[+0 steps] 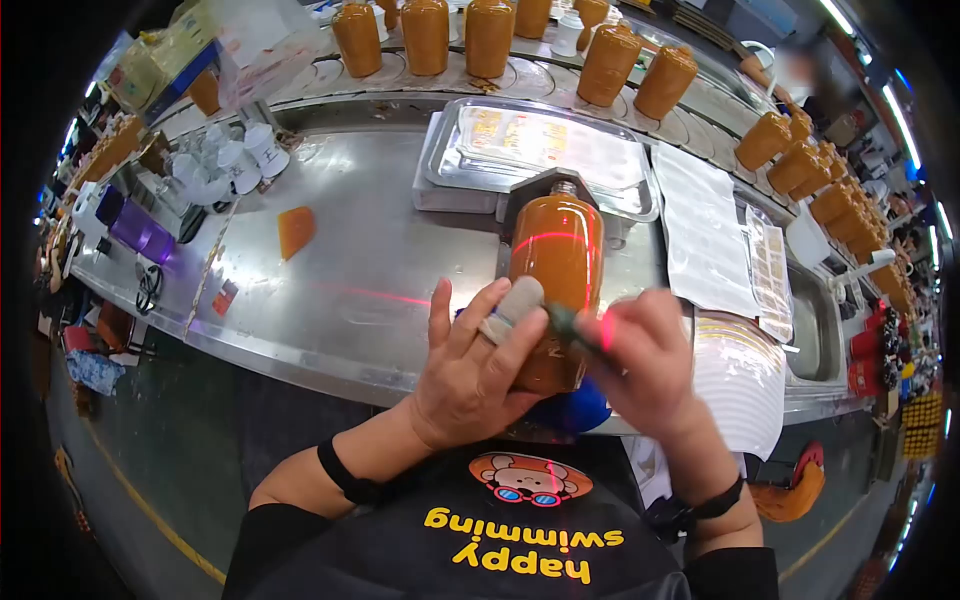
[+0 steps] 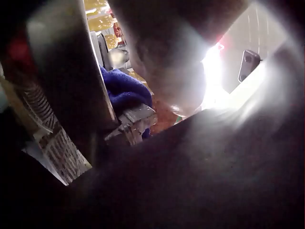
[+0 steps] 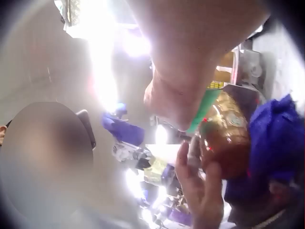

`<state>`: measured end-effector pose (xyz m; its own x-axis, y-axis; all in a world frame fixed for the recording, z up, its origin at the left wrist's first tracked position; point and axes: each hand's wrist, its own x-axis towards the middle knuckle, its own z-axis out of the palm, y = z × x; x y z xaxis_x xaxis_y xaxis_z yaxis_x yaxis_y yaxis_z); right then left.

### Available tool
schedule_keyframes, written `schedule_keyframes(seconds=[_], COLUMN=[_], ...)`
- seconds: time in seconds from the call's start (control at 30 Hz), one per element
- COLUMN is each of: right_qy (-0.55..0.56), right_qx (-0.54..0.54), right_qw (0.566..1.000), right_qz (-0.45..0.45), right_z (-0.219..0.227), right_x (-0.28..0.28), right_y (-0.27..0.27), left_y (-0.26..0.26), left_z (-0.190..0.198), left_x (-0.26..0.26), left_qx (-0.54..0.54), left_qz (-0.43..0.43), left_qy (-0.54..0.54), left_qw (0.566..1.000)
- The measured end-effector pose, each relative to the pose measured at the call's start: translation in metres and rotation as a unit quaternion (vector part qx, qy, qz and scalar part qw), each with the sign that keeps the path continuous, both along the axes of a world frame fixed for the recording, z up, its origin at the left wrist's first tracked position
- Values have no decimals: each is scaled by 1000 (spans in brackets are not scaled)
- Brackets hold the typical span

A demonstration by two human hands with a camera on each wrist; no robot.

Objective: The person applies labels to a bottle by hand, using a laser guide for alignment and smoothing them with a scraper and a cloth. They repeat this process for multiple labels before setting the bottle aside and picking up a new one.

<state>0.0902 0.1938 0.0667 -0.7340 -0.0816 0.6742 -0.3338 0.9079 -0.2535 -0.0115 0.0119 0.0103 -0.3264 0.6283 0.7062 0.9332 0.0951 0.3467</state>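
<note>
A glossy orange-brown bottle [image 1: 555,240] lies with its neck pointing away from me, a dark angular holder [image 1: 527,188] behind its shoulder. Red laser lines cross its surface. My left hand [image 1: 465,365] rests against the bottle's left side with fingers spread and fairly straight; pale covers wrap some fingertips. My right hand [image 1: 650,360], blurred, pinches a dark green flat scraper [image 1: 568,328] over the bottle's near part. In the right wrist view the scraper [image 3: 205,110] shows as a green strip beside the bottle [image 3: 228,129]. Small lettering on the bottle is partly hidden by the hands.
A blue cloth [image 1: 578,408] bunches below the bottle's base. Behind it sits a metal tray [image 1: 640,190] with printed sheets. White sheets [image 1: 705,230] and a sink [image 1: 815,320] are on the right. Brown bottles [image 1: 425,40] line the conveyor; a purple bottle [image 1: 140,232] stands left.
</note>
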Motion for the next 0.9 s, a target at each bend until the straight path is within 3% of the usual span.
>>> schedule_keyframes(seconds=[0.03, 0.1, 0.17, 0.2, 0.33, 0.43, 0.57, 0.6, 0.7, 0.73, 0.83, 0.9], right_qy=[-40, -118, -92, -43, -139, -100, -125, -142, -146, -115, -99, -108], right_qx=[14, -137, -205, -144, -204, -290, -542, -556, -486, -520, -639, -616], right_qw=[999, 974, 974, 989, 949, 951, 831, 819, 857, 838, 762, 779], right_qz=[34, 138, 24, -10, 196, 29, 11, 4, -91, -118, -45, -29], right_z=[0, -4, -11, -14, -8, -12, -31, -29, -49, -50, -45, -54], right_x=[10, 21, 30, 27, 36, 38, 35, 33, 30, 33, 35, 31], right_y=[-6, -3, 3, 7, 3, 7, -7, -10, 1, 2, -5, -7], left_y=[2, -2, -5, -7, -12, -13, -5, 0, -3, -4, -7, -4], left_z=[-3, -12, -19, -26, -40, -34, -1, -2, -16, -20, -23, -6], left_x=[-2, -8, -8, -6, -4, -1, 8, 7, 5, 3, 7, 13], left_qx=[-3, -16, -16, -11, -5, -18, -89, -82, -55, -43, -63, -84], left_qz=[-16, -44, -51, -52, -51, -47, 18, 11, -18, -29, -1, 12], left_qy=[0, 1, -27, -46, -105, -126, 2, 7, -52, -83, -98, 6], left_qw=[1000, 999, 998, 998, 993, 991, 996, 997, 997, 995, 993, 996])
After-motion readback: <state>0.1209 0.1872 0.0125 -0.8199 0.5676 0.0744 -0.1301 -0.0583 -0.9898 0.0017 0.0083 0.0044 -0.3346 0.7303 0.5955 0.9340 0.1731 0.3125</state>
